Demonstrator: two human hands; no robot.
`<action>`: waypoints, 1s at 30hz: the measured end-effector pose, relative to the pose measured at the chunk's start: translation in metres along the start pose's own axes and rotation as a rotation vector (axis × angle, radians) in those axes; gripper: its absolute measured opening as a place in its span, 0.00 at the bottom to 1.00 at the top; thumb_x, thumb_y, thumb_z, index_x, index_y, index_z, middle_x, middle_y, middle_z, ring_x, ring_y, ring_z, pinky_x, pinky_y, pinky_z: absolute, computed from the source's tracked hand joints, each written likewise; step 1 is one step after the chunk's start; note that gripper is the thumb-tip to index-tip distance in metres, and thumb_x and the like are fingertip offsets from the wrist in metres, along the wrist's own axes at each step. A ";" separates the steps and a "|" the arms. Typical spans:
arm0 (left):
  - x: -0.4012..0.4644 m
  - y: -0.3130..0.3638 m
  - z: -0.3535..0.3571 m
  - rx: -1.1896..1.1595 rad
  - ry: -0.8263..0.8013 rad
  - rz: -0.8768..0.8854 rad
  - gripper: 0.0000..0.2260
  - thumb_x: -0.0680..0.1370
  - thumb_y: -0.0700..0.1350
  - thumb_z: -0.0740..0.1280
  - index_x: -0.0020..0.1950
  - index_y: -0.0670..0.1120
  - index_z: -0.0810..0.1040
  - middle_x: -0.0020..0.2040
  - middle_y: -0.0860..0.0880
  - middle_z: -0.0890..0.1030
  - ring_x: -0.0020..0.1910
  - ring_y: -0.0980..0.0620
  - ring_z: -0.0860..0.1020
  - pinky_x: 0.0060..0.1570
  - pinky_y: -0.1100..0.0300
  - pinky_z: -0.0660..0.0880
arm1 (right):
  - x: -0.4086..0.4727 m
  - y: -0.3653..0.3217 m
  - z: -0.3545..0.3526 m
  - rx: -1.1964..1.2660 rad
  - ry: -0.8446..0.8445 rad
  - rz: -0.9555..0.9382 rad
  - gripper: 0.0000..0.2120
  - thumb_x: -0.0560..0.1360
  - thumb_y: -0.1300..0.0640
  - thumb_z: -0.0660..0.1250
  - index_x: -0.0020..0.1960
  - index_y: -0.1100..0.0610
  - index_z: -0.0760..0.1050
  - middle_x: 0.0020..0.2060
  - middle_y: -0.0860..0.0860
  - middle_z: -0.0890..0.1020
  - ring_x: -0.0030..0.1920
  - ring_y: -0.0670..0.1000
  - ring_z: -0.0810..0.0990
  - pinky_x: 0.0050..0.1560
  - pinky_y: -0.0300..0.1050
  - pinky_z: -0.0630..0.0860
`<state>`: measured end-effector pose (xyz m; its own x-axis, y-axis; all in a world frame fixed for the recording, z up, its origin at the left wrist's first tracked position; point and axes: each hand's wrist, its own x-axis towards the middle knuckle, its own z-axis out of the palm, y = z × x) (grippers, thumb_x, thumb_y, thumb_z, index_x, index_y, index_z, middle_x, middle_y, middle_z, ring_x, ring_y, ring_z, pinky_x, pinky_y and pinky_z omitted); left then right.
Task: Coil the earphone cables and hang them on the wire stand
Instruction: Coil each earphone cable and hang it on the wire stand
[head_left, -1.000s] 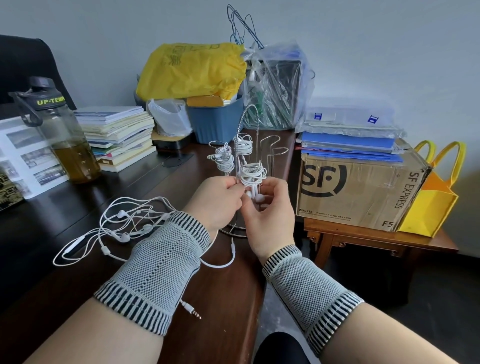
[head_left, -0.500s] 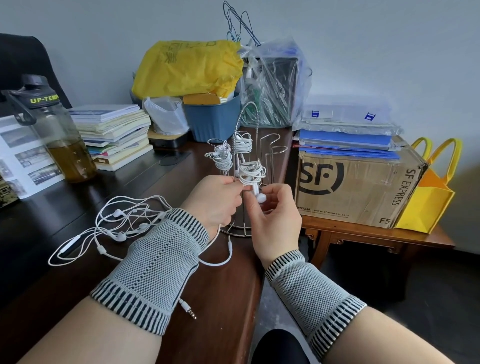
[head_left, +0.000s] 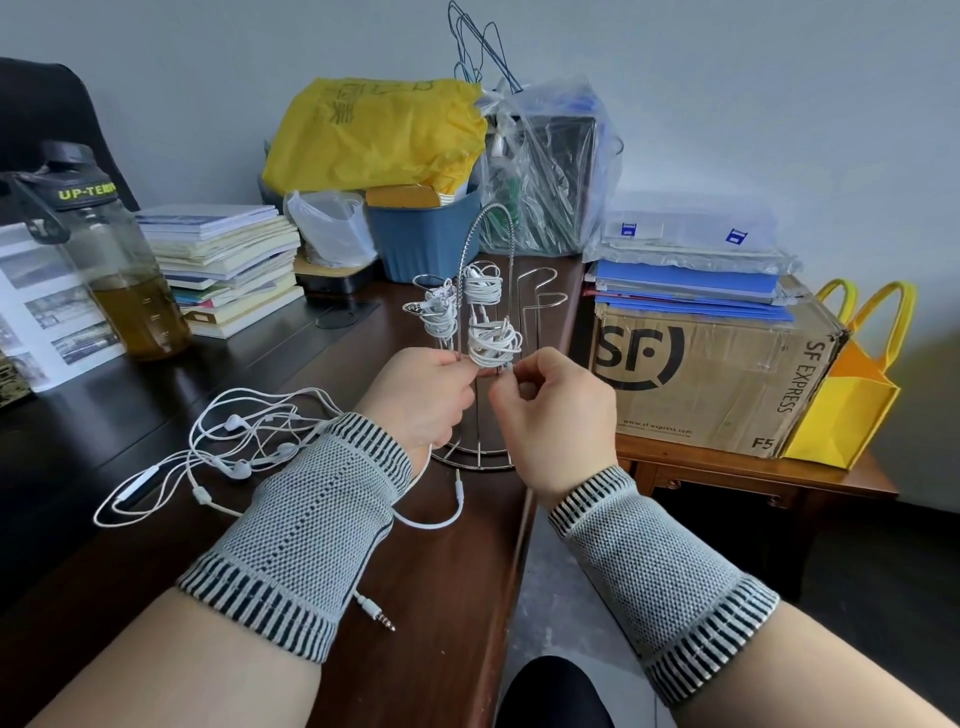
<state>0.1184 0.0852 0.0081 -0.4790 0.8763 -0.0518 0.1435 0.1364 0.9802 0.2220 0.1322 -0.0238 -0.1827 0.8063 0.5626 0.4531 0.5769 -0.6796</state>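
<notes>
A metal wire stand (head_left: 483, 457) rises near the right edge of the dark wooden desk (head_left: 447, 597). Three white coiled earphone bundles hang on its hooks: one at the left (head_left: 439, 312), one at the top (head_left: 483, 283) and the lowest (head_left: 493, 345). My left hand (head_left: 421, 400) and my right hand (head_left: 556, 410) meet just under the lowest bundle, fingertips curled and pinching its lower end. What lies between the fingers is mostly hidden. A loose tangle of white earphones (head_left: 244, 441) lies on the desk to the left, partly under my left wrist.
A jack plug (head_left: 376, 613) lies near my left forearm. A tinted water bottle (head_left: 119, 265), stacked books (head_left: 228, 265), a blue bin (head_left: 426, 234) and plastic bags crowd the desk's back. An SF cardboard box (head_left: 711, 374) and a yellow bag (head_left: 852, 395) sit on a low table to the right.
The lowest bundle has risen slightly with my fingers. The earbud that showed at my right fingertips is no longer visible; my right fingers have curled in closer to the left hand.
</notes>
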 end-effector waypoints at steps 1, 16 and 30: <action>0.000 0.000 0.000 0.004 0.001 0.001 0.15 0.82 0.41 0.60 0.34 0.47 0.69 0.22 0.54 0.61 0.20 0.58 0.55 0.21 0.66 0.49 | -0.001 -0.001 -0.001 -0.003 -0.016 0.019 0.07 0.74 0.52 0.65 0.38 0.52 0.74 0.27 0.42 0.72 0.32 0.45 0.73 0.35 0.38 0.67; -0.001 0.006 0.000 0.020 0.063 0.051 0.17 0.76 0.33 0.59 0.29 0.48 0.63 0.25 0.51 0.60 0.21 0.55 0.55 0.24 0.64 0.49 | -0.010 0.012 0.005 0.003 -0.037 0.017 0.09 0.74 0.54 0.68 0.35 0.53 0.75 0.29 0.44 0.74 0.32 0.46 0.72 0.35 0.39 0.66; -0.003 0.014 -0.007 -0.122 -0.002 -0.004 0.12 0.76 0.54 0.67 0.45 0.45 0.75 0.27 0.50 0.64 0.24 0.55 0.56 0.25 0.61 0.52 | 0.007 0.018 -0.016 -0.052 -0.239 0.061 0.09 0.74 0.50 0.68 0.37 0.51 0.80 0.33 0.46 0.80 0.32 0.42 0.75 0.31 0.30 0.65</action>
<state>0.1163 0.0811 0.0233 -0.4779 0.8766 -0.0563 0.0351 0.0831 0.9959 0.2427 0.1465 -0.0251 -0.3515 0.8512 0.3897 0.5131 0.5234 -0.6803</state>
